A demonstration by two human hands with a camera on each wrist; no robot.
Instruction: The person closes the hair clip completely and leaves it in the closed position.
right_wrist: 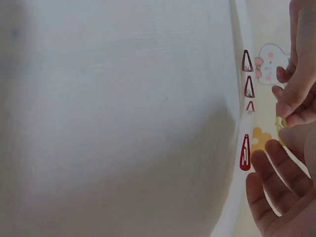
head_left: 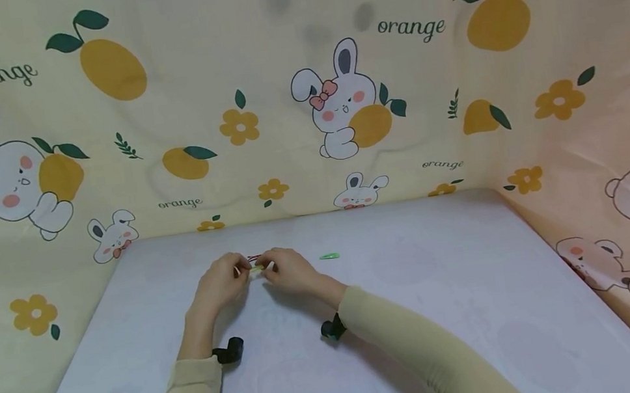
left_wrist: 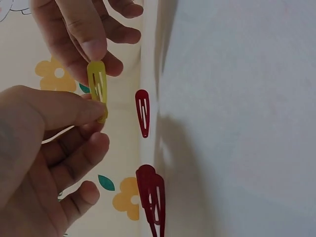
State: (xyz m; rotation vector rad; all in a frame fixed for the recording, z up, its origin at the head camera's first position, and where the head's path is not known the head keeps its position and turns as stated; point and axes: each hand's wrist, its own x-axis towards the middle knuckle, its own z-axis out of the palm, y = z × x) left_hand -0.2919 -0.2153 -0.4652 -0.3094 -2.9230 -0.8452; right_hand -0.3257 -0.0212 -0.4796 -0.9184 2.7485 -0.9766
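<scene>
The yellow hair clip is between your 2 hands, held off the table toward its far side, with 1 end at each hand. Your left hand pinches the left end between thumb and finger, and its other fingers are loosely bent and apart. Your right hand grips the opposite end with thumb and fingertip, its remaining fingers spread loosely. The fingertips of both hands come close together along the clip, and your thumbs cover part of it.

Just beyond your fingertips, the left wrist view shows you a single red clip lying apart from a group of overlapping red clips; how many are in that group, you cannot tell. The green clip lies to the right of your right hand, well apart from it.

All of these loose clips rest on the white table. You have a black wrist device at your left wrist and a black camera mount at your right, beside your beige sleeves. Behind the table hangs a cream backdrop printed with rabbits, oranges and flowers.
</scene>
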